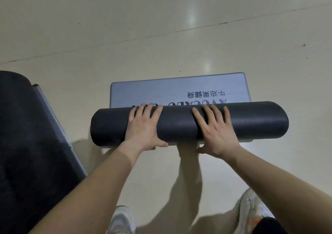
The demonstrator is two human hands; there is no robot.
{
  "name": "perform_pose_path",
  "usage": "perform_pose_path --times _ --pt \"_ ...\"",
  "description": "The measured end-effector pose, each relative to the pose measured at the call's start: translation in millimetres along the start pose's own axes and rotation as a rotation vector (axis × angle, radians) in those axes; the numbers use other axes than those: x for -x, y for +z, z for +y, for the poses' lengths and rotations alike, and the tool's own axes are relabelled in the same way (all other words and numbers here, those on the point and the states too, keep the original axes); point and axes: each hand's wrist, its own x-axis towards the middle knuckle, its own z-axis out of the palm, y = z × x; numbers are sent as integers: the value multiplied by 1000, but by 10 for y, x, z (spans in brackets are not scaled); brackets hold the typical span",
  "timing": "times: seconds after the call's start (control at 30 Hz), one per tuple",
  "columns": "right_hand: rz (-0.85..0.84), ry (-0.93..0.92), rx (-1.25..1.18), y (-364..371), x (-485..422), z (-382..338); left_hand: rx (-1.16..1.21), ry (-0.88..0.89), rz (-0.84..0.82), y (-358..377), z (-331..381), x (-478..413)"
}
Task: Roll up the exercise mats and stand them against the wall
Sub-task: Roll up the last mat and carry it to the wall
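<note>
A thick dark roll of exercise mat (177, 124) lies crosswise on the floor in front of me. A short flat grey end of the same mat (161, 93), printed with dark lettering, sticks out beyond the roll. My left hand (143, 125) lies flat over the roll's left half, fingers straight and thumb down the near side. My right hand (215, 131) presses on the right half the same way, fingers spread over the top.
A second dark mat (34, 143), partly curled at its far end, lies on the floor at the left. Pale glossy floor (161, 36) stretches beyond the roll. My two light shoes (122, 219) stand at the bottom edge.
</note>
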Motion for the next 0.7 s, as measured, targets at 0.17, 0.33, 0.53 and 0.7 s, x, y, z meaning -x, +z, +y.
perform_pose_path --times 0.17,0.33,0.53,0.7 --pt "52 -48 -22 -180 -524 219 7 23 71 -120 -87 -211" --pt "-74 -45 75 -317 -781 320 -55 24 -21 -281 -182 -605" --pt "-200 -70 41 -563 -874 298 8 67 -141 -438 -227 -641" --pt "-403 -95 -96 -502 -443 132 167 64 -403 -290 -183 -252"
